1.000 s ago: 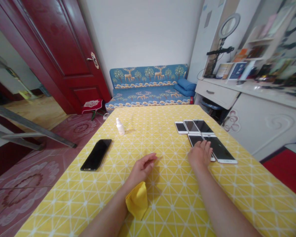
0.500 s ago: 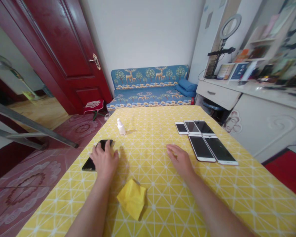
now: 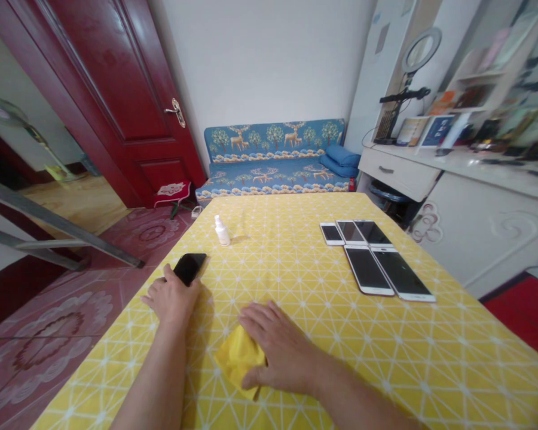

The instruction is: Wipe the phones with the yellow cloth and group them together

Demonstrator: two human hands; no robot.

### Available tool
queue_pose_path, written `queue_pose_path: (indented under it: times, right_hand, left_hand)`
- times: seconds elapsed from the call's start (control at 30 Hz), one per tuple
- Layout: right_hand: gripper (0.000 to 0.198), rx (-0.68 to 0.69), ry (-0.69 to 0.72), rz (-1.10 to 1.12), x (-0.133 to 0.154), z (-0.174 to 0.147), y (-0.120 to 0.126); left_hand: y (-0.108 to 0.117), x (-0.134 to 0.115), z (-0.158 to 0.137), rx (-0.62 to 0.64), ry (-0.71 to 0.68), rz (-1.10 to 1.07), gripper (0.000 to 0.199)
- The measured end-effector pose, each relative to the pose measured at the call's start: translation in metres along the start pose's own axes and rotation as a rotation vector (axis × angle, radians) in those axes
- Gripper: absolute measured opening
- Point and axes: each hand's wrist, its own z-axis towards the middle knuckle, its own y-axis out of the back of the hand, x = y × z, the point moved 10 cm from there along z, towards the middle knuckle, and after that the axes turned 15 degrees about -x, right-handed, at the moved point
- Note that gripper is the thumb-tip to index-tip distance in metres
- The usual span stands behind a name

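Observation:
My left hand (image 3: 173, 300) is over the near half of a black smartphone (image 3: 189, 267), which lies on the left of the table. Its thumb is at the phone's right edge and its fingers reach the left side, gripping across the width; the phone's lower end is hidden. In the front middle, my right hand (image 3: 280, 346) is open above a folded yellow cloth (image 3: 237, 356), fingers stretched out and thumb at the cloth's near right edge. The hand covers part of the cloth. A small white spray bottle (image 3: 222, 232) stands upright beyond the smartphone.
Several white-framed smartphones (image 3: 370, 270) lie in two rows on the table's right. A yellow patterned tablecloth (image 3: 287, 251) covers the table. Behind it is a blue sofa (image 3: 269, 170); a white cabinet (image 3: 488, 221) stands to the right and a red door (image 3: 103, 77) to the left.
My right hand has moved left and nearer, from bare tablecloth to over the yellow cloth. My left hand has slid nearer along the smartphone, uncovering its far end.

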Motion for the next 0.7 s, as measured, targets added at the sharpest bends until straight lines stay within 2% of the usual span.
queue_pose_path:
  times: [0.23, 0.33, 0.47, 0.6, 0.7]
  right_hand:
    - [0.038, 0.002, 0.018, 0.068, 0.006, -0.001, -0.003]
    - [0.035, -0.019, 0.019, 0.098, 0.006, 0.003, 0.002]
    - [0.032, -0.051, 0.008, 0.126, 0.001, 0.006, 0.007]
    - [0.028, -0.078, -0.011, 0.174, -0.001, 0.005, 0.008]
    - [0.023, -0.174, -0.135, 0.250, -0.013, 0.007, 0.013]
  left_hand:
    - [0.009, 0.003, 0.003, 0.042, 0.049, 0.030, 0.089]
    - [0.004, 0.007, 0.007, 0.094, 0.046, 0.055, 0.092]
    - [-0.004, 0.011, 0.008, 0.153, 0.027, 0.059, 0.088]
    - [0.011, 0.007, 0.009, 0.046, 0.016, 0.023, 0.079]
    - [0.027, -0.003, 0.009, -0.052, 0.035, -0.155, 0.080]
